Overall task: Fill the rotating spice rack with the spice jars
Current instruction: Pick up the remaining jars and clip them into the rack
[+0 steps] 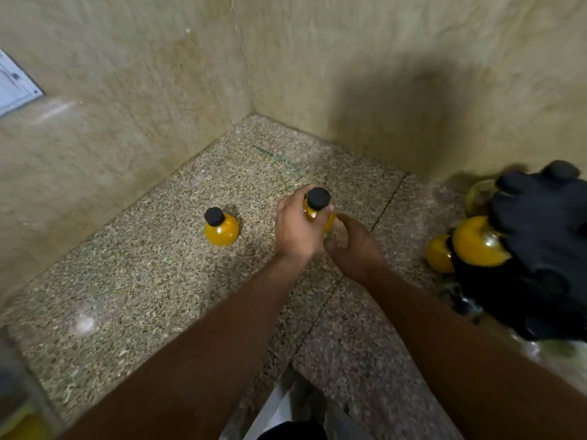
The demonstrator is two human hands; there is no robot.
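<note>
Head view: left hand fingers clasp 1 spice jar (black-capped); right hand fingers loose.

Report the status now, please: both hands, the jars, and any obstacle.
Left hand gripping jar at neck. Right hand open beside it. Second jar standing alone on counter. Rack at right, path clear.

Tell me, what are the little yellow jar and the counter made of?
The yellow jar looks like clear glass or plastic, since it shines; the yellow is probably the spice inside. Its black cap looks matte, maybe plastic. The counter looks like polished speckled stone.
</note>
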